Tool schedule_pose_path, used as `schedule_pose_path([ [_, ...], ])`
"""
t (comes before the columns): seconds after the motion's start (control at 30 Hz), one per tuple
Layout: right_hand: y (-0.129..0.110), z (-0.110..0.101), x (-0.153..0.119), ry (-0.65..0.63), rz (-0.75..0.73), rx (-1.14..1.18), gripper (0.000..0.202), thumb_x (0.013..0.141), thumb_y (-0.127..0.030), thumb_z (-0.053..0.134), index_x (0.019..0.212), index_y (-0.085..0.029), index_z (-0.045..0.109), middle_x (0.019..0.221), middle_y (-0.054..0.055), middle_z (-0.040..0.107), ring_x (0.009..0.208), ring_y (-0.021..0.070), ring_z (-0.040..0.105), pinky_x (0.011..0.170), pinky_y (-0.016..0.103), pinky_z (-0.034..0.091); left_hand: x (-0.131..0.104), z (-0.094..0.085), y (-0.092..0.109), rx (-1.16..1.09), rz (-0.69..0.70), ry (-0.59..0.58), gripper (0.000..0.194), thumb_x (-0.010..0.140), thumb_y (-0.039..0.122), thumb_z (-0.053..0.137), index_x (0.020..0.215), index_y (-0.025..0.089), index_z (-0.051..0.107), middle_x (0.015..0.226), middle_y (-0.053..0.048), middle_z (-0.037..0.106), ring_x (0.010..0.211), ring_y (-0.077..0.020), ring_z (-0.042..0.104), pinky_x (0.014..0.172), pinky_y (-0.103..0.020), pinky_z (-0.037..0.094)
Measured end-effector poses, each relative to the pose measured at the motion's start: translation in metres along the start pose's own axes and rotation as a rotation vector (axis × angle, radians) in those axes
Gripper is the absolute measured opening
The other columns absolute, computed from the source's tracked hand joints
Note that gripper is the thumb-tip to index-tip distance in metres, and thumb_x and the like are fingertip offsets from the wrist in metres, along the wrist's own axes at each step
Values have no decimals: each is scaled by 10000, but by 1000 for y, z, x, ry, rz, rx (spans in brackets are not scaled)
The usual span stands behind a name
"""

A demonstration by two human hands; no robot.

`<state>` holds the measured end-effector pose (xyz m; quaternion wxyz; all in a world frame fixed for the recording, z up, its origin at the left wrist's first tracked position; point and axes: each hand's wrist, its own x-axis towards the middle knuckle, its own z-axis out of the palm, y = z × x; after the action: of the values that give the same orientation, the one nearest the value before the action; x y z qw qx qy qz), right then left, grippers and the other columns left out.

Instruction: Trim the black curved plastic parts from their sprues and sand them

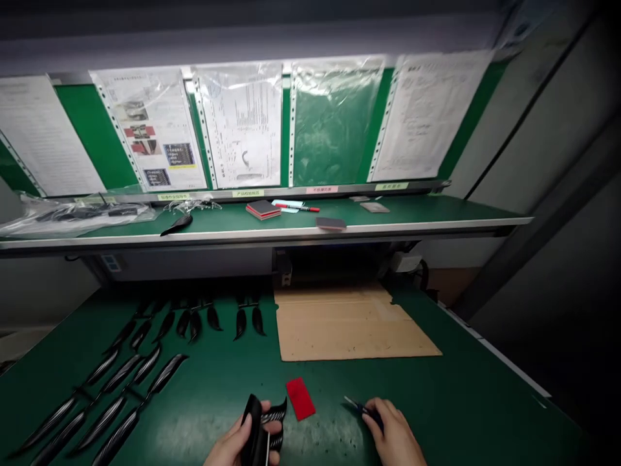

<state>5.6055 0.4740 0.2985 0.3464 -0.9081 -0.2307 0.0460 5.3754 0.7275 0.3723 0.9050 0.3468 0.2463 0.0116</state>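
Beside red card (300, 399):
Left hand (242, 443): fingers wrapped around black ribbed part (264, 424).
Right hand (395, 437): fingers pinched on small tool (359, 408).
Beyond card: bare cardboard sheet (349, 321).
Shelf labels: unreadable.

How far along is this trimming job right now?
Looks well underway: many black striped parts lie in rows on the green bench, though I cannot tell which are finished. In hand: the left hand grips one black part; the right hand holds a small tool.
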Motion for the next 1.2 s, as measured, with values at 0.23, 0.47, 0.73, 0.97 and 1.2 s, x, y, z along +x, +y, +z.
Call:
schedule_pose_path([
  [0.23,-91,12,-11,-106,-55,395,396,921,-508,358,1141,-218,514,793,26,591,783,180,602,705,296,500,-23,19,-1,200,-3,-76,400,887,495,464,1059,155,584,1154,-122,580,708,-130,610,586,-259,471],
  [0.47,-184,-22,-34,-381,-473,369,201,962,-358,388,946,-225,538,904,14,612,824,137,567,753,254,467,-46,32,44,761,193,-72,457,890,533,430,918,115,613,868,-32,558,510,-49,497,512,-202,384],
  [0.73,-206,-19,-30,-539,-765,269,155,975,-268,366,1034,-228,504,920,18,625,803,129,570,693,252,444,-69,45,56,915,70,-50,428,895,537,409,888,143,576,743,23,475,500,-59,487,503,-200,385],
  [0.97,-207,-29,-28,-622,-804,49,145,979,-310,365,930,-236,481,836,-19,585,654,116,514,579,246,374,-76,50,58,1060,34,28,447,916,526,354,927,147,590,703,23,490,554,-93,497,558,-229,397],
  [1.2,-202,-25,-30,-473,-884,-96,241,982,-322,338,963,-228,559,826,7,579,648,125,547,579,261,393,-80,56,58,1107,-12,26,415,922,500,345,911,153,571,723,27,491,565,-101,500,572,-234,407],
])
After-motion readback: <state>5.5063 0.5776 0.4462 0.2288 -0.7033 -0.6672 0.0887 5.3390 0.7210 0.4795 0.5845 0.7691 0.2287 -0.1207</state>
